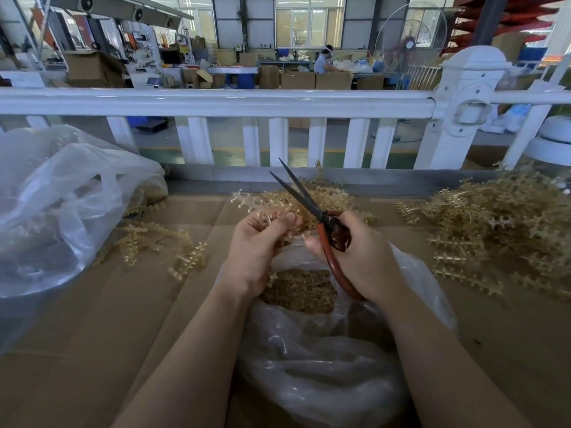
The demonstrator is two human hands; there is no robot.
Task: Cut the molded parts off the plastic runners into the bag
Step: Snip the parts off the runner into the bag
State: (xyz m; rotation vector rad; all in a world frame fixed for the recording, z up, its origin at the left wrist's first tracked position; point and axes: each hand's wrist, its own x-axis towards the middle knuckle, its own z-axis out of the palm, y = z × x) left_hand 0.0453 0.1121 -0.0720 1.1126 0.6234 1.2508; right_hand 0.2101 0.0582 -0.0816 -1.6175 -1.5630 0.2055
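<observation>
Runner (247, 202) sits pinched in the left hand (258, 242) above the bag (411, 273), its length pointing away left; the right hand (355, 257) grips scissors (304, 197), blades parted just beside it

Both my bare forearms reach forward; my left hand (258, 242) has its fingers (279, 219) curled in a pinch, my right hand (360, 257) is clenched, thumb forward.

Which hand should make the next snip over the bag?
Right, most likely: the right hand already grips the scissors, blades open, while the left hand holds a runner above the open bag.
</observation>
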